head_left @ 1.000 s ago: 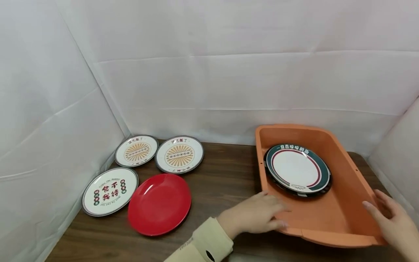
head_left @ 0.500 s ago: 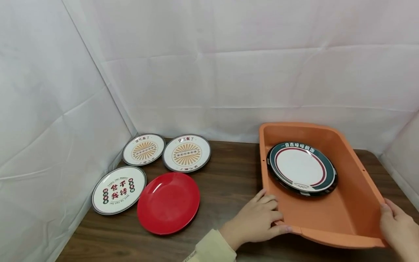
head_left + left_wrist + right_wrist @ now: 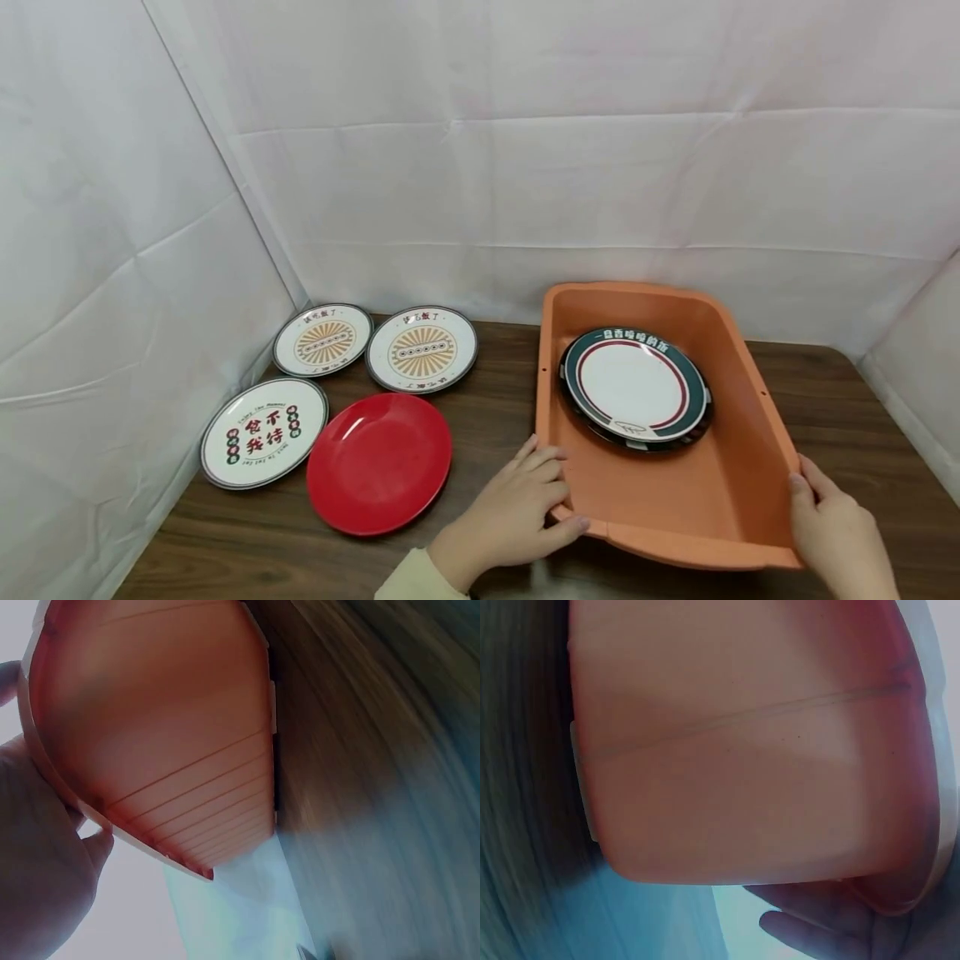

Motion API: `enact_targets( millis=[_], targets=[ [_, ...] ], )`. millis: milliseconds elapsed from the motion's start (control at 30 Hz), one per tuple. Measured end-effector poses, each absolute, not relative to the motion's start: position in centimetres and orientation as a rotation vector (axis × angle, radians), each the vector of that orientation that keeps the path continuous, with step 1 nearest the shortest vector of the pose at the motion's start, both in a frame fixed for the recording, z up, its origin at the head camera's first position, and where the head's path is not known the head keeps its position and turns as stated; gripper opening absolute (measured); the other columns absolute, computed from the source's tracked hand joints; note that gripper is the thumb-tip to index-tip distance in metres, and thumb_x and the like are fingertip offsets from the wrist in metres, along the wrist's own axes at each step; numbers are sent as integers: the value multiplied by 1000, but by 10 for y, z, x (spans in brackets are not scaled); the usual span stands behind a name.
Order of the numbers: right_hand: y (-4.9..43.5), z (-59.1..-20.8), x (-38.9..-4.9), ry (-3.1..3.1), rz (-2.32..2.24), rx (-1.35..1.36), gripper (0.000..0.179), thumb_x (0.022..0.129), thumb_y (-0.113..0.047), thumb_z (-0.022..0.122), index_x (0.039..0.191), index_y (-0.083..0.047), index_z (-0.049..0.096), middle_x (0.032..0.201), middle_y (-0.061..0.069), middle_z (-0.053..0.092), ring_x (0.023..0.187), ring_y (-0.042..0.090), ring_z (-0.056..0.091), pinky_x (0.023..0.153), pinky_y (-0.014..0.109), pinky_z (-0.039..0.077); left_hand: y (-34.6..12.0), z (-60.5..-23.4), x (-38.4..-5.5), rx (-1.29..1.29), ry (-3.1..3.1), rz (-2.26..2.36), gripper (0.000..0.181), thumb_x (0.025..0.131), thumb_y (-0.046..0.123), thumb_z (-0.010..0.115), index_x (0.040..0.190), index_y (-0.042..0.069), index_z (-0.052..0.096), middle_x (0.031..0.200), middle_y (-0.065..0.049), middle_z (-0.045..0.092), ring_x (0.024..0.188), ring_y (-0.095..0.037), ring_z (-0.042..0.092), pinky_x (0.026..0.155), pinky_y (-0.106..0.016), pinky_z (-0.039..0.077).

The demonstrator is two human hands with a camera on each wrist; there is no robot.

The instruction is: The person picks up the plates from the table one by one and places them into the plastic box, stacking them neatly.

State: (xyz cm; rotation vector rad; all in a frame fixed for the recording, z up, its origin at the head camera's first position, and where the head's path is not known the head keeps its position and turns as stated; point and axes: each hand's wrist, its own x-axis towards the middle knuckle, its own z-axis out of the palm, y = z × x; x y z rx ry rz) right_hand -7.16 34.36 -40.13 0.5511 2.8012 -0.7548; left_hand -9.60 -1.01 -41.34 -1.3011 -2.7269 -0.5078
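An orange plastic basin [image 3: 686,500] stands on the right half of the table. My left hand [image 3: 517,504] grips its rim at the near left corner, thumb along the front edge. At the near right corner my right hand [image 3: 840,525] holds the rim, with the thumb on top. Inside the basin lies a white plate with a dark green border [image 3: 633,385], on top of a black-edged plate [image 3: 660,446]. The left wrist view shows the basin's outer wall [image 3: 180,697] beside my left hand [image 3: 45,855]. In the right wrist view, my right hand's fingers [image 3: 810,930] reach beneath the rim.
Left of the basin lie a red plate [image 3: 380,462], a white plate with red and green lettering [image 3: 264,433] and two white plates with orange sunburst prints [image 3: 324,340]. White cloth [image 3: 480,167] walls in the wooden table [image 3: 495,400] at the back and sides.
The basin, with the plates in it, has slid left along the table with both hands. One second ago my right hand's fingers were spread at the rim; now they hold it.
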Motion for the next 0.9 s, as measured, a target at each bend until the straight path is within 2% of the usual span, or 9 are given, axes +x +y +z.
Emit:
enact_targets(
  millis=[367, 600, 900],
  targets=[
    [303, -399, -73, 2901, -678, 438, 62, 101, -37, 17, 141, 9, 20, 127, 40, 35, 106, 57, 43, 79, 63, 37, -40, -413, -92, -1146, -2716, -705, 31, 91, 42, 51, 69, 22, 56, 88, 13, 53, 125, -10, 36, 111, -39, 14],
    [283, -400, -78, 2928, -679, 409, 59, 102, -33, 17, 141, 11, 19, 127, 39, 37, 104, 56, 45, 77, 63, 39, -54, -413, -93, -1090, -2704, -760, 31, 91, 39, 52, 64, 23, 53, 85, 14, 52, 122, -11, 39, 110, -43, 18],
    [265, -399, -80, 2992, -700, 396, 55, 102, -29, 19, 140, 11, 23, 127, 39, 37, 105, 57, 45, 78, 63, 38, -65, -413, -95, -1016, -2737, -833, 33, 91, 39, 53, 62, 22, 52, 85, 14, 53, 122, -11, 39, 110, -42, 16]
  ],
)
